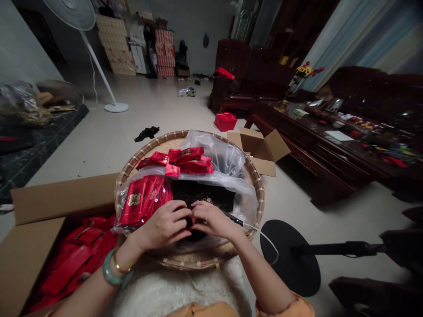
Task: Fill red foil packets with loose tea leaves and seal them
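Observation:
My left hand (165,223) and my right hand (213,221) meet above a round woven bamboo tray (260,198). Both have curled, closed fingers, and what they pinch is dark and mostly hidden. Just beyond them lies a black rectangular tray or pack (228,197) with brownish flecks on it. To its left is a fanned stack of red printed packets (135,202). More red packets (191,154) lie in a loose pile farther back, on clear plastic sheeting (220,152). Beside my right hand is a slim black device (233,218) with a white cable.
An open carton (62,196) full of red packets (71,264) sits at my left. Behind the tray stand another open carton (264,149) and a red box (225,121). A round black stand base (291,257) is at right, near a dark wooden table (304,145). A white fan (115,107) stands back left.

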